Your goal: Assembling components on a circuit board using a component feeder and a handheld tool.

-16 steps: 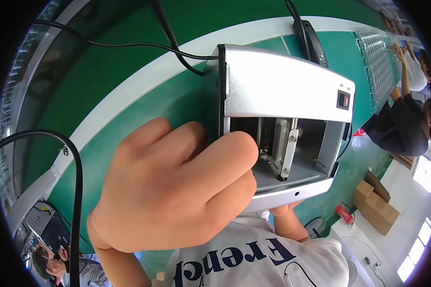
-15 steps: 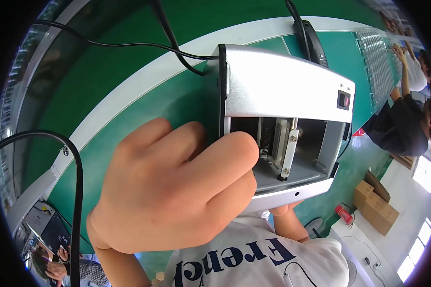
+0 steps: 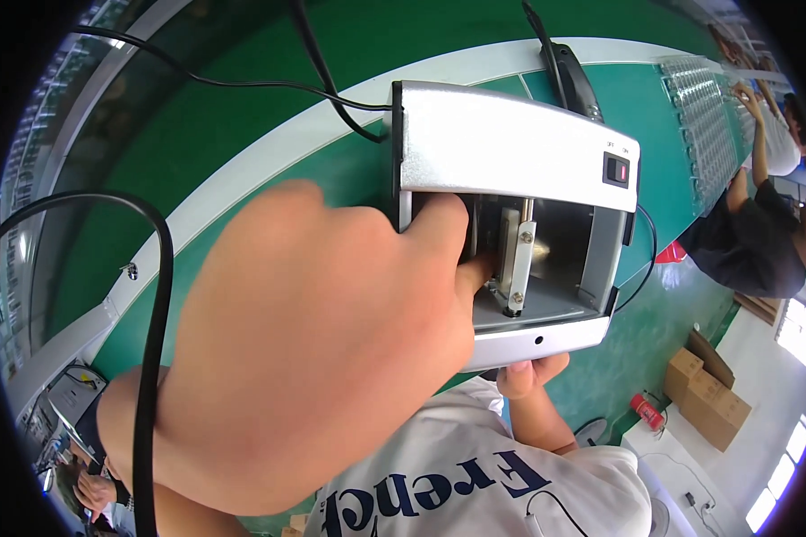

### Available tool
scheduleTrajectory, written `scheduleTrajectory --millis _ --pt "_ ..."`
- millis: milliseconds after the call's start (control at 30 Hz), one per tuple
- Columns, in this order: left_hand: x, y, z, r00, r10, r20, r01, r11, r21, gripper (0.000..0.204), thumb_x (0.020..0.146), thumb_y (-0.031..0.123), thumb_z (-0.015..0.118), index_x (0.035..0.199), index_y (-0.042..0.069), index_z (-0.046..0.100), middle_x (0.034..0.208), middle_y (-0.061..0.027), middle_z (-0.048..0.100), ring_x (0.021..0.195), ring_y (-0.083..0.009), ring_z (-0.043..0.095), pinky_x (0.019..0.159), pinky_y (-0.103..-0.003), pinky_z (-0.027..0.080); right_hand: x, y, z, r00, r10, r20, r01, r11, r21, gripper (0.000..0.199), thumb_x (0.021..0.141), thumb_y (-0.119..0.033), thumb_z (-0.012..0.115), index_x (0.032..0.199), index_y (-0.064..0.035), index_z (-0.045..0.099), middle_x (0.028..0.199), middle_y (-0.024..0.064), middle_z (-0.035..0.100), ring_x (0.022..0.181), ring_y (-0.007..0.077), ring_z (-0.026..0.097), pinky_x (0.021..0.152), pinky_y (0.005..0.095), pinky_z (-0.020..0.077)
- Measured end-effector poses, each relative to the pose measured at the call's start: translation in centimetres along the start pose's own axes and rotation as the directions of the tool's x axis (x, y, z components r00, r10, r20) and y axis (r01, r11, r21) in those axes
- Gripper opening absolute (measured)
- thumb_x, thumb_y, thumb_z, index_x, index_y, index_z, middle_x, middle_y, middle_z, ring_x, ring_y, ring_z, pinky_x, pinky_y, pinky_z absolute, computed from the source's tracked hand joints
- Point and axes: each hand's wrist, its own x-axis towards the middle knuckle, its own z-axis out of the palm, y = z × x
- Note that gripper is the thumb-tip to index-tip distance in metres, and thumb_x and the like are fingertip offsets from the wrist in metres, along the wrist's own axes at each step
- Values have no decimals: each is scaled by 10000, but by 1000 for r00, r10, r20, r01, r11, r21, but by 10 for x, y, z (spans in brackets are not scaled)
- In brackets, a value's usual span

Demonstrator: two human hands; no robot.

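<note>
A silver metal box-shaped machine (image 3: 510,143) with a black rocker switch stands on the green belt, its front open. Inside it stands an upright metal post with bolts (image 3: 518,259). My left hand (image 3: 313,349) fills the middle of the view. Its fingertips reach into the opening and touch the base of the post; whether they hold anything is hidden. My right hand (image 3: 530,373) comes up from below, and its fingertips grip the machine's lower front edge. My white shirt with dark letters (image 3: 475,483) shows underneath.
A green conveyor belt (image 3: 242,116) with a white border (image 3: 269,170) runs diagonally. Black cables (image 3: 152,340) cross the left and top. A black device (image 3: 571,76) lies behind the machine. Trays of small parts (image 3: 703,107) and another person (image 3: 752,233) are at right, cardboard boxes (image 3: 707,394) and a red extinguisher (image 3: 647,412) below.
My left hand has pushed forward and right, so its fingertips are now inside the machine's opening at the post. The machine and my right hand have stayed in place.
</note>
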Motion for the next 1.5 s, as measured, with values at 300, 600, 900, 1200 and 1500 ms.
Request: scheduleTrajectory --millis 300,600,900,1200,1500 --pt "9 10 -19 997 -19 74 19 1000 -7 427 620 178 770 1046 211 768 869 8 548 506 -152 485 538 -312 357 11 -8 5 999 -18 -29 18 999 -27 451 871 -257 689 1171 74 622 1045 188 716 854 246 694 785 338 547" --pt "8 12 -19 994 -61 90 59 998 28 383 630 189 759 1013 185 751 865 8 541 511 -153 497 546 -309 381 18 -10 7 999 -24 -22 24 1000 0 423 843 -226 687 1135 76 637 995 181 737 812 234 713 745 319 558" --pt "10 12 -25 989 -34 141 22 996 82 337 651 171 748 985 212 758 897 12 602 516 -141 535 591 -305 415 11 -13 11 994 56 -94 -59 998 -24 456 892 -344 648 1001 98 619 905 139 708 789 163 635 717 297 498" --pt "12 14 -21 998 -15 63 3 981 194 313 692 157 706 989 235 768 895 16 607 527 -140 538 618 -305 428 20 -13 10 999 8 -46 -8 1000 -15 432 876 -299 673 1067 86 628 949 160 720 791 196 671 718 307 529" --pt "18 8 -20 1000 1 -17 0 997 82 304 694 189 707 986 248 769 926 25 588 547 -147 534 635 -297 430 21 -9 8 998 -32 -52 32 999 -9 441 860 -281 701 1107 78 636 940 167 734 735 221 701 682 306 556"
